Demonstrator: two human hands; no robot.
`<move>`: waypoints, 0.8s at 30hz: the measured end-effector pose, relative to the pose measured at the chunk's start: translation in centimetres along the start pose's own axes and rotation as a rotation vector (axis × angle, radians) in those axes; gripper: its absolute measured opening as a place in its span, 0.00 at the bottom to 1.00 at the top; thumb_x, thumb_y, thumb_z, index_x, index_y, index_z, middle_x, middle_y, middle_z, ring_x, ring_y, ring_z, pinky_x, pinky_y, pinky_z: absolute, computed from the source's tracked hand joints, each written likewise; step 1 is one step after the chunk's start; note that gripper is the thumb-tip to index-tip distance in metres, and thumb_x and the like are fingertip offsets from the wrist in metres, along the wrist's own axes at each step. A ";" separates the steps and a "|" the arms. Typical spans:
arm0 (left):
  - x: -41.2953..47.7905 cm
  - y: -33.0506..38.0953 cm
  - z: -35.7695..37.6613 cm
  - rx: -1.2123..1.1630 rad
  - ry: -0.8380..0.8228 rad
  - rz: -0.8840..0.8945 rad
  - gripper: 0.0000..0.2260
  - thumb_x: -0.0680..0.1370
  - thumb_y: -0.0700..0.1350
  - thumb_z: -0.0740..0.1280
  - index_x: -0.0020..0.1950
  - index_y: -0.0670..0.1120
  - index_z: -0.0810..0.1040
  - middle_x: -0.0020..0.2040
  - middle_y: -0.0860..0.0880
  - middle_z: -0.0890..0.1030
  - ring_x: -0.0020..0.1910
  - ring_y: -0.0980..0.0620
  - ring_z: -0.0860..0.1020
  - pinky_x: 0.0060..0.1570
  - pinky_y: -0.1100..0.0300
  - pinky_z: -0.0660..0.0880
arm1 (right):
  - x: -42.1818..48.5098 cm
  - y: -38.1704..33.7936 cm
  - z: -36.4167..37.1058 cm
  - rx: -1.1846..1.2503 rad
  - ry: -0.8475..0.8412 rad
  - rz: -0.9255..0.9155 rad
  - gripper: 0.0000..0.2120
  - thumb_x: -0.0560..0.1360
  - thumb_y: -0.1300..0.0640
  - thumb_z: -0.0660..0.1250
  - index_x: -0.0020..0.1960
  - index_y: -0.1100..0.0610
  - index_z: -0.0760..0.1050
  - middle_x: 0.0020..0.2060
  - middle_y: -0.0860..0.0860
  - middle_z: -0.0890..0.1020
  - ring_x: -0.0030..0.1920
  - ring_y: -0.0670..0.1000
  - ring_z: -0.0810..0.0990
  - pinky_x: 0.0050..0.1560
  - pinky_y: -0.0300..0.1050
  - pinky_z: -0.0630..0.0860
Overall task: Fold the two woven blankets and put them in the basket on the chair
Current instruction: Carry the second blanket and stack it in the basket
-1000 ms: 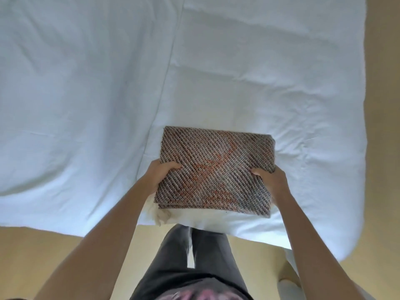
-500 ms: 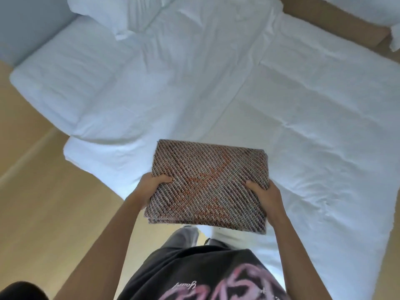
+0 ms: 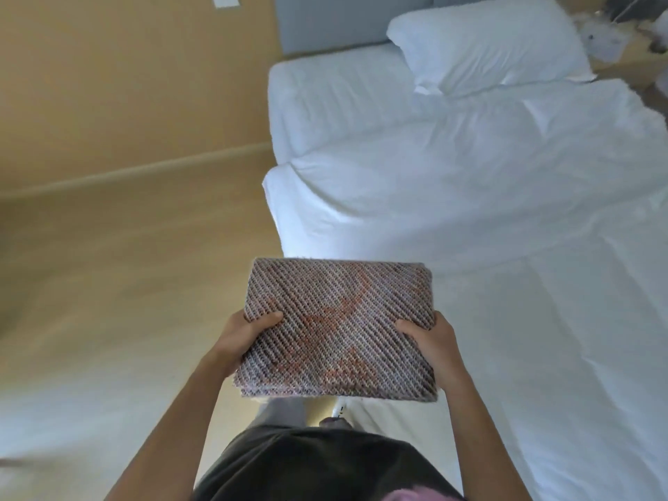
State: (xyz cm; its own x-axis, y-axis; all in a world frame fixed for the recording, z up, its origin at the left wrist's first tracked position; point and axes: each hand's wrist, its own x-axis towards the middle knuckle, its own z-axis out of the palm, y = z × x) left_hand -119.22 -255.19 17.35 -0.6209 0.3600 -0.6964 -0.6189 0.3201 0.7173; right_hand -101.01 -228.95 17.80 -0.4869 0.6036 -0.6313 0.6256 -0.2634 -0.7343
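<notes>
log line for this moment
left hand: grips folded woven blanket | right hand: grips it | blanket: off the bed | basket: not in view

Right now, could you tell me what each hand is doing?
Left hand: grips the folded blanket.
Right hand: grips the same blanket.

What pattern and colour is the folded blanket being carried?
The folded blanket has a diagonal brown-and-pale weave with faded orange-red motifs, seen in the head view.

A person, seen from the head down, wears a dark charcoal shirt [image 3: 325, 461] with a pink print [image 3: 415, 495] showing at the frame's lower edge, and grey trousers [image 3: 278, 410] below it. Both forearms [image 3: 173, 410] are bare, as are the left hand [image 3: 245, 334] and right hand [image 3: 433, 341].
</notes>
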 end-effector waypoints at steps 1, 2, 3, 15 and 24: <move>-0.8 -0.5 -1.3 -0.018 0.037 0.018 0.16 0.72 0.42 0.73 0.56 0.37 0.77 0.49 0.39 0.84 0.46 0.41 0.83 0.45 0.50 0.80 | 0.1 -0.9 1.3 -0.040 -0.039 -0.014 0.26 0.63 0.49 0.76 0.57 0.52 0.71 0.47 0.45 0.79 0.46 0.50 0.81 0.43 0.47 0.77; -1.6 -1.0 -2.7 -0.042 0.077 0.032 0.16 0.72 0.42 0.73 0.56 0.38 0.77 0.49 0.40 0.84 0.46 0.42 0.83 0.44 0.51 0.81 | 0.2 -1.7 2.6 -0.080 -0.081 -0.026 0.25 0.63 0.50 0.76 0.57 0.53 0.71 0.47 0.46 0.80 0.46 0.51 0.81 0.45 0.49 0.78; -2.4 -1.6 -4.2 -0.073 0.119 0.044 0.16 0.71 0.42 0.74 0.56 0.38 0.78 0.49 0.40 0.84 0.45 0.43 0.84 0.42 0.53 0.81 | 0.3 -2.5 4.2 -0.120 -0.124 -0.037 0.24 0.64 0.50 0.75 0.57 0.52 0.72 0.47 0.47 0.80 0.46 0.52 0.81 0.47 0.52 0.79; -12.4 -12.6 -23.3 -0.499 0.590 0.050 0.17 0.71 0.41 0.74 0.57 0.37 0.76 0.49 0.40 0.83 0.45 0.44 0.84 0.41 0.54 0.81 | -4.9 -7.6 29.8 -0.603 -0.509 -0.254 0.19 0.64 0.51 0.74 0.52 0.52 0.74 0.47 0.51 0.82 0.47 0.55 0.81 0.53 0.57 0.77; -19.8 -18.4 -35.2 -0.703 0.844 0.022 0.16 0.71 0.44 0.74 0.56 0.41 0.75 0.49 0.43 0.83 0.46 0.46 0.83 0.42 0.56 0.80 | -12.6 -7.1 48.8 -0.787 -0.773 -0.391 0.16 0.62 0.50 0.73 0.47 0.50 0.74 0.45 0.49 0.82 0.46 0.54 0.82 0.51 0.58 0.79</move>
State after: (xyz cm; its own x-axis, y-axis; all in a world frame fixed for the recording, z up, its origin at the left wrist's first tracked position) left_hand -112.44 -299.04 17.07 -0.5984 -0.4413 -0.6687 -0.5737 -0.3466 0.7421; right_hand -129.06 -271.41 18.80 -0.8015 -0.1499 -0.5789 0.4237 0.5408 -0.7266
